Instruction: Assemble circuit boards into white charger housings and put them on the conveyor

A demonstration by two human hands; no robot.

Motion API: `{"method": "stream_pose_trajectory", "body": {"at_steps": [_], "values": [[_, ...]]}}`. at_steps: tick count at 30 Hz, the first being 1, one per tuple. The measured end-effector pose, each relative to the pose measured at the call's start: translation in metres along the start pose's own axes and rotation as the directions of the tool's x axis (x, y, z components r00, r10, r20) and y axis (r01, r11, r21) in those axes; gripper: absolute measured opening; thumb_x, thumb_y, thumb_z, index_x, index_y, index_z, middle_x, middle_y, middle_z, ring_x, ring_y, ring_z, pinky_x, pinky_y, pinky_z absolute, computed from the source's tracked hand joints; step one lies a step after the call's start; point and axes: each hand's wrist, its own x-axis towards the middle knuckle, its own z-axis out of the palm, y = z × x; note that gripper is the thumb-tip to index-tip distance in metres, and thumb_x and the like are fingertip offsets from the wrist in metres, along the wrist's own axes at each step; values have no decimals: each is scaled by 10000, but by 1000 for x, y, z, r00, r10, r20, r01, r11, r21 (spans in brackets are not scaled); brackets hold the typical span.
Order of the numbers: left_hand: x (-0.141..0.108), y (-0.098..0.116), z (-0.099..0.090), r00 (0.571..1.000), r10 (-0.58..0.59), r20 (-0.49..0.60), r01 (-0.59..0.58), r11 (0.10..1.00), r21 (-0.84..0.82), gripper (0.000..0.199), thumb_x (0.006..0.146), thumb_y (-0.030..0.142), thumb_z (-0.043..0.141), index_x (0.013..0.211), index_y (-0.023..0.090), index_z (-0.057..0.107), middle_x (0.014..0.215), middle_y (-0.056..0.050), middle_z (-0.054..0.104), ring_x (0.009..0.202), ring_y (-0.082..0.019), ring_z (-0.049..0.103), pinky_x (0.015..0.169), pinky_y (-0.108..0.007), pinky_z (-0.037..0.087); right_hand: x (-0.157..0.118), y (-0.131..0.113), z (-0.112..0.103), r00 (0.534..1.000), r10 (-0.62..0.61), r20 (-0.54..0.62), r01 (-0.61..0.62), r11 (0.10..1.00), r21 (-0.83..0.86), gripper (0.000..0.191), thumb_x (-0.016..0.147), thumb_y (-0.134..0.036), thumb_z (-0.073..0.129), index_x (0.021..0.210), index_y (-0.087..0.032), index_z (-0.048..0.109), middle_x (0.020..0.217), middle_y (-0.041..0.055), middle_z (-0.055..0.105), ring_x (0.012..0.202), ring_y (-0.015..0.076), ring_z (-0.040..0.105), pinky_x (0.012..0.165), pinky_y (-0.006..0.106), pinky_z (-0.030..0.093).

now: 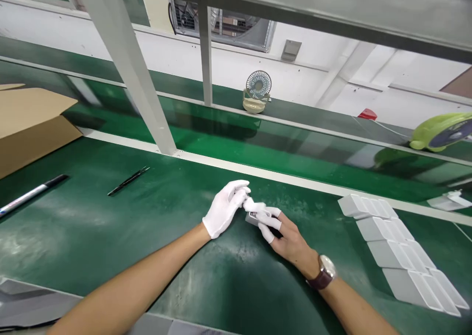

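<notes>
My left hand, in a white glove, has its fingers curled together at one end of a small white plastic case. What its fingertips pinch is too small to make out. My right hand wears white covers on its fingers and a watch at the wrist. Its fingers are closed around the case, hiding much of it. The case is held just above the green work surface, its open side partly showing something inside. Both hands meet at this piece, near the middle of the view.
Rows of white plastic cases stand at the right. Black tweezers and a marker pen lie to the left, near a cardboard box. A metal post rises behind. Beyond the rail are a small fan and a green fan.
</notes>
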Motion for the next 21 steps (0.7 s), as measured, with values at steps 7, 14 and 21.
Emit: {"method": "stream_pose_trajectory", "body": {"at_steps": [7, 14, 21], "values": [[-1, 0, 5, 999, -23, 41, 8, 943, 334, 263, 911, 393, 643, 1086, 200, 674, 1031, -63, 665, 898, -189, 631, 818, -323, 513, -8, 6, 12, 997, 50, 50, -51, 999, 15, 492, 942, -94, 568, 1392, -291, 536, 1292, 106, 600, 1188, 223, 618, 987, 391, 557], [0, -5, 4, 998, -55, 8, 48, 931, 363, 224, 912, 370, 635, 1058, 204, 670, 979, -44, 681, 847, -175, 639, 787, -304, 516, -11, 4, 9, 994, 106, -12, -106, 994, -21, 502, 941, -178, 614, 1414, -261, 469, 1293, 119, 593, 1189, 246, 615, 1007, 418, 552], [0, -4, 6, 996, -89, 4, 82, 936, 342, 264, 908, 400, 638, 1076, 200, 674, 925, -33, 675, 832, -172, 629, 788, -308, 508, -8, 3, 11, 992, 103, 69, -103, 995, 6, 482, 956, -155, 574, 1414, -281, 498, 1214, 107, 610, 1118, 229, 627, 960, 403, 567]]}}
